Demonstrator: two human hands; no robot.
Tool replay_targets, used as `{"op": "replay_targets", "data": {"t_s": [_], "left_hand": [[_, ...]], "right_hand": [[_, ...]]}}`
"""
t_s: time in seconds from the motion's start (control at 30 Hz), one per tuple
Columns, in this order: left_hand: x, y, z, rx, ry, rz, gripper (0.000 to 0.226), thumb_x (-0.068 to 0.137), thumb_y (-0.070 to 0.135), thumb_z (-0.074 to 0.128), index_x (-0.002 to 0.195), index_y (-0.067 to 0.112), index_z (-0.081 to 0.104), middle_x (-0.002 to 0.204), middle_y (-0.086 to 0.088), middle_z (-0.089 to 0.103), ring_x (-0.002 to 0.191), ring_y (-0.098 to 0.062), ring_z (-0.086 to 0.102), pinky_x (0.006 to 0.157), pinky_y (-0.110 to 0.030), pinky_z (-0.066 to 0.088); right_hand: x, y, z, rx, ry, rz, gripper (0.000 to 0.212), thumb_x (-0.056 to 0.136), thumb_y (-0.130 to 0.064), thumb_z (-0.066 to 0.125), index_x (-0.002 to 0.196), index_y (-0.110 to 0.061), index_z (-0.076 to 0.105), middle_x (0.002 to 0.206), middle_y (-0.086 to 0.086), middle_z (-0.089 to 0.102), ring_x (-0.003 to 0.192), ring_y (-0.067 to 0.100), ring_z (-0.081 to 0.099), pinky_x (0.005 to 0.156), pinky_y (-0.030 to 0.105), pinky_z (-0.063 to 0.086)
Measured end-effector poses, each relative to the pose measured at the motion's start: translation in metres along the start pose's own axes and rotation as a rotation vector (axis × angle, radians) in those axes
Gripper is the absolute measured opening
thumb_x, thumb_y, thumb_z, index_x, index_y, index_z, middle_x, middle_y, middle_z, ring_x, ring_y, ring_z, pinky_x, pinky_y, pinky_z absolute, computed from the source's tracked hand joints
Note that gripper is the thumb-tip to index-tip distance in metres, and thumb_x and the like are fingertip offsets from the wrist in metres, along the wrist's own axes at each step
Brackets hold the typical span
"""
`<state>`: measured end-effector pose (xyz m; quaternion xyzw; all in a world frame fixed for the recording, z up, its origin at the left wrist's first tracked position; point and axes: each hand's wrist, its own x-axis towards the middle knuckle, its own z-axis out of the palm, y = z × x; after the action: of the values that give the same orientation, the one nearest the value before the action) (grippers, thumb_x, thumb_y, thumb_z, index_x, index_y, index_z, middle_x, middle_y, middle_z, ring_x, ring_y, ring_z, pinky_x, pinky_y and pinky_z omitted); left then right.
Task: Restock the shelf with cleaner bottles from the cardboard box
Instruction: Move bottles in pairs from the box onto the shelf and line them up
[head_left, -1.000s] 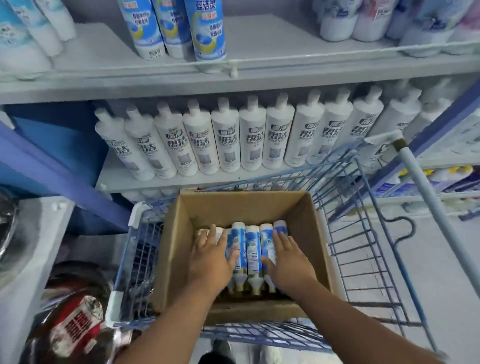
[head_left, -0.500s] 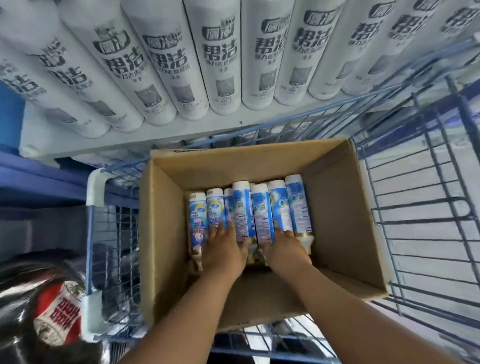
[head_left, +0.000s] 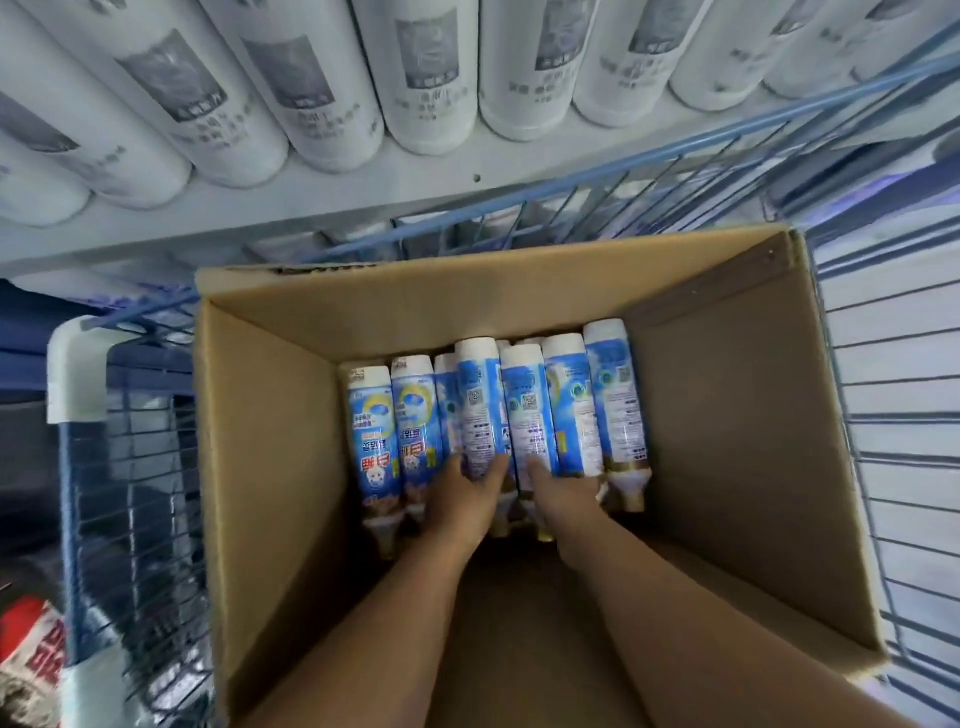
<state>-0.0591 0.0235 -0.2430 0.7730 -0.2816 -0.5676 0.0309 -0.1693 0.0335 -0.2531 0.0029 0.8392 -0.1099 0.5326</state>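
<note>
An open cardboard box (head_left: 270, 467) sits in a blue wire cart. Several blue-and-white cleaner bottles (head_left: 618, 405) lie side by side on its floor, necks toward me. My left hand (head_left: 467, 493) is wrapped around the lower part of one middle bottle (head_left: 480, 410), which sits slightly raised above its neighbours. My right hand (head_left: 558, 493) grips the bottle beside it (head_left: 527, 410) near the neck. Both forearms reach down into the box. The shelf (head_left: 415, 192) runs just beyond the cart.
A row of white bottles (head_left: 431, 78) fills the shelf above the box. The cart's blue wire walls (head_left: 893, 415) surround the box on the left, right and far side. A red-and-white package (head_left: 31, 649) lies at the lower left, outside the cart.
The camera has dipped closer over the box. Both hands slid down toward the bottle necks and closed around two middle bottles, which now sit slightly raised.
</note>
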Motion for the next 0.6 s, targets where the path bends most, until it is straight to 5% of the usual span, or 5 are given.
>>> {"op": "replay_targets", "data": {"t_s": [0.1, 0.23, 0.3, 0.4, 0.6], "left_hand": [[0.009, 0.000, 0.004, -0.183, 0.018, -0.085, 0.059, 0.080, 0.053, 0.075, 0.124, 0.020, 0.054, 0.114, 0.004, 0.068, 0.096, -0.015, 0.066, 0.081, -0.033, 0.056], [0.009, 0.002, 0.000, -0.075, -0.013, -0.056, 0.058, 0.086, 0.057, 0.067, 0.131, 0.024, 0.051, 0.111, 0.005, 0.060, 0.090, -0.011, 0.053, 0.065, -0.022, 0.040], [0.006, 0.003, -0.003, -0.066, -0.049, -0.058, 0.059, 0.088, 0.059, 0.063, 0.135, 0.025, 0.051, 0.118, 0.003, 0.061, 0.094, -0.013, 0.049, 0.078, -0.027, 0.037], [0.003, 0.003, -0.011, -0.094, -0.057, -0.069, 0.066, 0.085, 0.061, 0.064, 0.137, 0.023, 0.051, 0.128, 0.000, 0.062, 0.099, -0.017, 0.053, 0.085, -0.031, 0.037], [-0.017, 0.016, -0.029, -0.115, -0.056, -0.060, 0.066, 0.081, 0.071, 0.061, 0.130, 0.028, 0.053, 0.120, 0.005, 0.062, 0.103, -0.017, 0.058, 0.093, -0.036, 0.046]], "right_hand": [[0.004, 0.002, 0.003, 0.059, 0.019, -0.027, 0.111, 0.060, -0.065, 0.076, 0.148, -0.023, 0.023, 0.138, 0.011, 0.049, 0.119, 0.030, 0.055, 0.094, 0.047, 0.054], [-0.004, -0.005, -0.003, -0.028, -0.009, -0.067, 0.144, 0.033, -0.096, 0.059, 0.150, -0.015, 0.034, 0.142, 0.005, 0.049, 0.126, 0.026, 0.052, 0.103, 0.042, 0.048], [-0.015, -0.013, -0.009, -0.123, -0.127, -0.088, 0.126, 0.053, -0.098, 0.051, 0.147, -0.015, 0.043, 0.142, 0.005, 0.053, 0.125, 0.025, 0.052, 0.104, 0.040, 0.045], [-0.024, -0.021, -0.019, -0.154, -0.276, -0.145, 0.076, 0.090, -0.069, 0.051, 0.142, -0.014, 0.052, 0.138, 0.004, 0.058, 0.116, 0.018, 0.054, 0.094, 0.031, 0.041], [-0.041, -0.029, -0.033, -0.092, -0.347, -0.241, 0.047, 0.090, -0.051, 0.067, 0.123, -0.018, 0.062, 0.120, 0.000, 0.069, 0.101, 0.013, 0.066, 0.091, 0.030, 0.049]]}}
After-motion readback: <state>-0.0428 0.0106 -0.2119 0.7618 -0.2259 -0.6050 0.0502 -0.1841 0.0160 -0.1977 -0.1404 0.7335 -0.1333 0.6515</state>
